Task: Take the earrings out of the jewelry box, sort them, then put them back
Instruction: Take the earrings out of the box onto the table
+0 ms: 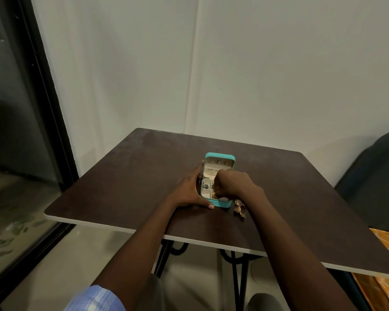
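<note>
A dark brown table (126, 176) stands by a white wall. The teal jewelry box (220, 176) sits open near the middle. The left hand (189, 189) lies flat against its side. The right hand (231, 185) is curled over it, pinching a gold earring (213, 194). More earrings (239, 208) lie just beside the box, toward the near edge.

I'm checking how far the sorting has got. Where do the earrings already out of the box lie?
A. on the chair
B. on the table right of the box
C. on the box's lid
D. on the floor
B: the gold earrings lie on the dark table, just right of the teal jewelry box.
</note>
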